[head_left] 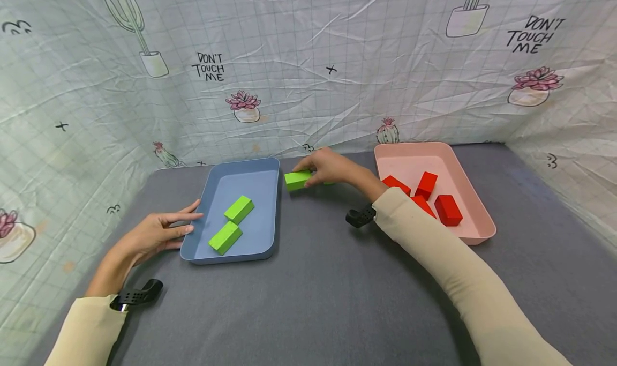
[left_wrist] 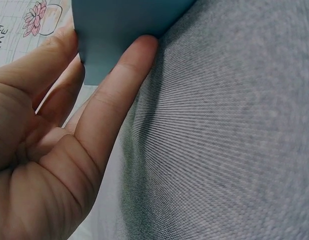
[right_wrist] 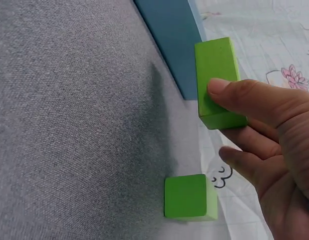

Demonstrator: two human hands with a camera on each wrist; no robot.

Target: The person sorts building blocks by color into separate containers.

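My left hand [head_left: 155,233] holds the left side of a blue tray [head_left: 276,216]. In the left wrist view one finger [left_wrist: 119,85] lies against the tray's outer wall [left_wrist: 112,40], while others reach its rim. Two green blocks [head_left: 239,209] lie inside the tray. Just off the tray's right side, my right hand [head_left: 328,166] pinches another green block [head_left: 295,181] between thumb and fingers. In the right wrist view this block [right_wrist: 214,65] appears raised off the cloth. A further green block [right_wrist: 185,196] stands on the cloth behind it, mostly covered by my hand in the head view.
A pink tray [head_left: 474,205] with several red blocks [head_left: 448,210] stands at the right, partly covered by my right forearm. Grey cloth [head_left: 318,285] covers the table. A patterned sheet [head_left: 289,50] hangs along the back and sides.
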